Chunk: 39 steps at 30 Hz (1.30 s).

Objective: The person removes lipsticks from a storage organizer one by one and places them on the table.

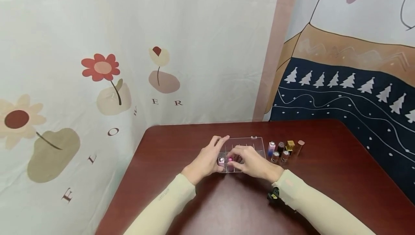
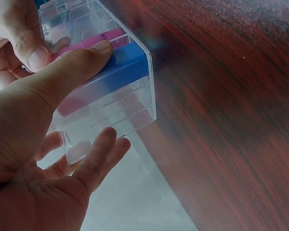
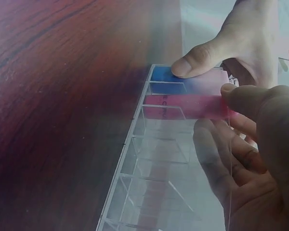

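Observation:
A clear plastic organizer (image 1: 240, 142) with divided compartments stands on the table in front of me. My left hand (image 1: 207, 157) grips its left end, with the thumb across the front wall and the other fingers spread around the far side. Under that thumb, a blue-to-pink lipstick tube (image 3: 207, 83) occupies the end compartment. Beside it, a bright pink lipstick tube (image 3: 183, 107) sits inside the neighbouring compartment. The thumb and fingers of my right hand (image 1: 254, 163) pinch the pink tube's top end. Several other compartments hold nothing visible.
Right of the organizer stand a pink-and-blue tube (image 1: 271, 149), a dark tube (image 1: 280, 147), a gold-capped tube (image 1: 290, 145), two short round-topped tubes (image 1: 275, 156) and a rose-capped tube (image 1: 300, 146). Printed curtains (image 1: 214, 65) border the reddish-brown table (image 1: 181, 137).

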Tool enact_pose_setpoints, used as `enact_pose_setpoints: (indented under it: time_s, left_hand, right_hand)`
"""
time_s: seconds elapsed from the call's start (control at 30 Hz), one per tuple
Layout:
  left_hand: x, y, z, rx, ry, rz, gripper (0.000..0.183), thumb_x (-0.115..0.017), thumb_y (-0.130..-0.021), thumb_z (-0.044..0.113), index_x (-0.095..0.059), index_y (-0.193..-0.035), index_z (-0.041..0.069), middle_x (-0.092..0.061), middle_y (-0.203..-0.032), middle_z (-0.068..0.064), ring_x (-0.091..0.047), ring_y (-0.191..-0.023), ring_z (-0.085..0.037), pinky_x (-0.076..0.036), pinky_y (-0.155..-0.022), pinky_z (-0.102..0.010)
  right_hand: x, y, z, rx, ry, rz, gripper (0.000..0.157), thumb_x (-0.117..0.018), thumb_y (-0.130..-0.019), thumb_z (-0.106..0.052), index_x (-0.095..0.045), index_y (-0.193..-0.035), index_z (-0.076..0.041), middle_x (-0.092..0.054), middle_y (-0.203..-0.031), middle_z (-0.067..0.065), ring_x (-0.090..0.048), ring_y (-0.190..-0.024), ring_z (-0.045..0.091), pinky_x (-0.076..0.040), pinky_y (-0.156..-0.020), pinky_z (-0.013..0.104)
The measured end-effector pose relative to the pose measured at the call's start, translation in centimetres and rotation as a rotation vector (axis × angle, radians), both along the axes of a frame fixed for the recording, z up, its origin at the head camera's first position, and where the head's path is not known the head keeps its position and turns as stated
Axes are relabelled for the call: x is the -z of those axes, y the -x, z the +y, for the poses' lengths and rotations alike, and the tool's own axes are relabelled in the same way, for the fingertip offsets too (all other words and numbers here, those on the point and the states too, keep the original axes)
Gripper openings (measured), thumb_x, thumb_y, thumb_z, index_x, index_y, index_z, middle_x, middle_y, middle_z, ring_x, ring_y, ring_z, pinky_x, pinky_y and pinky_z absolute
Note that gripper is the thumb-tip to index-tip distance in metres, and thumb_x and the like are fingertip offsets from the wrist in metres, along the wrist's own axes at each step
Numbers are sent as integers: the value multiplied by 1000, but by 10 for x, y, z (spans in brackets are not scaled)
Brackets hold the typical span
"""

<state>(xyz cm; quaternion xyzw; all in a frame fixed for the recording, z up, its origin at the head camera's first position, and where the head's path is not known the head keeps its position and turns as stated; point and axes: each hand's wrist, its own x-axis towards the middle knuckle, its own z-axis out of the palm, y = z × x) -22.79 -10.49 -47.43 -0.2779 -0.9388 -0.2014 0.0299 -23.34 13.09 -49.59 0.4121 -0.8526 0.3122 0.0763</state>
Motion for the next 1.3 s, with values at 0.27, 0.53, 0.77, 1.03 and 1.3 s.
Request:
enact_pose_setpoints:
  time_s: [0.27, 0.53, 0.77, 1.03, 1.3]
  left_hand:
    - [1, 1, 1, -6, 4, -6, 121, -110, -79, 13, -41, -178, 14, -53, -162, -20, -77, -88, -38, -73, -93, -51]
    - [2, 2, -2, -8, 20, -12, 122, -110, -79, 14, -40, -178, 13, -52, -163, -20, -77, -87, -36, -73, -91, -49]
    - [1, 2, -3, -22, 15, -33, 122, -110, -80, 13, -39, -179, 16, -52, -164, -20, -78, -93, -38, -72, -95, -50]
    - [-1, 1, -2, -11, 11, -27, 122, -111, -79, 13, -40, -178, 15, -52, -163, -20, -80, -96, -39, -73, -97, -50]
    - [-2, 2, 0, 0, 8, -12, 124, -111, -78, 14, -39, -179, 14, -52, -162, -19, -80, -99, -39, -72, -98, -50]
  right_hand:
    - [0, 1, 1, -9, 24, -16, 17, -89, -105, -19, -87, -120, -12, -85, -109, 0, -72, -92, 4, -68, -84, 32]
    - [-1, 3, 0, -18, 67, 9, 13, -86, -107, -16, -89, -119, -12, -84, -105, -1, -72, -90, 4, -66, -83, 29]
    - [-5, 3, 0, 2, 129, 58, 16, -90, -103, -15, -89, -119, -9, -86, -106, -1, -73, -89, 4, -66, -80, 26]
    - [-13, 1, 2, 28, 173, 121, 20, -92, -101, -12, -88, -120, -8, -86, -110, 1, -77, -93, 9, -68, -81, 32]
    - [-24, 1, 8, 40, 201, 216, 23, -95, -97, -9, -88, -119, -7, -87, -112, 4, -81, -95, 16, -69, -80, 36]
